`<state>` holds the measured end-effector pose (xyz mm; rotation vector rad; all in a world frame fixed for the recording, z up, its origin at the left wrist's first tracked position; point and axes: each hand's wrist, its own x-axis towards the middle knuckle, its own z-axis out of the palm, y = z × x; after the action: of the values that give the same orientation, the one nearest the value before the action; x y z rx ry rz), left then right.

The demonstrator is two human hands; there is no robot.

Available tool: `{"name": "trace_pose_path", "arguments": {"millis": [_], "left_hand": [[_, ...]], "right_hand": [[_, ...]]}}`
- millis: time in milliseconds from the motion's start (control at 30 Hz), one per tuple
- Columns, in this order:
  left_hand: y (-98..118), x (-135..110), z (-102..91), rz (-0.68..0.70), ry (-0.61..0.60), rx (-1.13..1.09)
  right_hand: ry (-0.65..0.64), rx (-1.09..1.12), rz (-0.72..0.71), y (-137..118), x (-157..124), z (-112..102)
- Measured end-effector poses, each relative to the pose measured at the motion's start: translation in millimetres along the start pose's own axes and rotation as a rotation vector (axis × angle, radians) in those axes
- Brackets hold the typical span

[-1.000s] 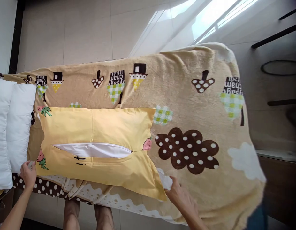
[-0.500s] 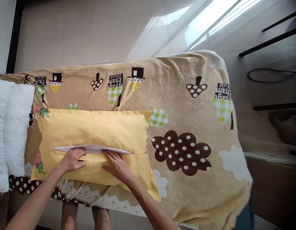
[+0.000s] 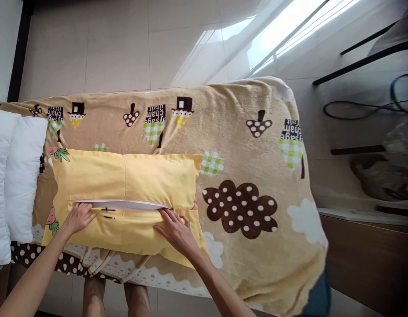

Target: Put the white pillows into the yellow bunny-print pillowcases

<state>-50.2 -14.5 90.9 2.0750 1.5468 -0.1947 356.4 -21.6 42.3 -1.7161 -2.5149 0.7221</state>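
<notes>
A yellow pillowcase (image 3: 94,176) lies on the blanket, plump with a pillow inside. A long slit runs across its middle, parted so that a white pillow (image 3: 134,205) shows through. My left hand (image 3: 79,217) rests at the slit's left end, fingertips at its lower edge and thumb held apart. At the right end, my right hand (image 3: 175,226) lies on the fabric with its fingers spread, fingertips by the opening. Small black marks show on the cloth between the hands. Pink and green printed figures decorate the pillowcase's left side.
White pillows (image 3: 23,176) lie stacked at the far left. The patterned beige blanket (image 3: 230,149) covers the bed beneath. Tiled floor (image 3: 118,48) stretches beyond it. Black bars (image 3: 358,152), a cable (image 3: 349,104) and a brown wooden piece of furniture (image 3: 365,251) stand at the right.
My hands have moved apart along the slit, the left one leftward and the right one rightward. The opening looks narrower at its left part, and the black marks are now uncovered.
</notes>
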Motion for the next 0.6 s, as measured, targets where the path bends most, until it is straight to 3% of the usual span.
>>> {"name": "trace_pose_path", "arguments": {"millis": [100,200,300,400,467,500,600], "left_hand": [[11,-33,-10.2,0.039,0.223,0.093],[33,-43,-21.8,-0.07,0.492,0.155],[63,-6,-29.9,-0.049,0.571,0.122],[73,49,-26.1,0.065,0.412,0.104],[55,63,-17.1,0.082,0.285,0.124],[38,58,-11.9,0.06,0.24,0.136],[-30,10,-1.2,-0.076,0.244,0.176]], "right_hand": [[0.186,-0.043,-0.105,-19,-19,-27],[0.349,-0.072,-0.092,-34,-15,-49],[0.395,-0.062,0.029,-46,25,-47],[0.316,-0.042,0.046,-53,66,-18],[0.23,-0.059,0.049,-44,68,5],[0.188,-0.075,0.059,-33,60,14],[0.064,-0.104,0.025,19,12,22]]}}
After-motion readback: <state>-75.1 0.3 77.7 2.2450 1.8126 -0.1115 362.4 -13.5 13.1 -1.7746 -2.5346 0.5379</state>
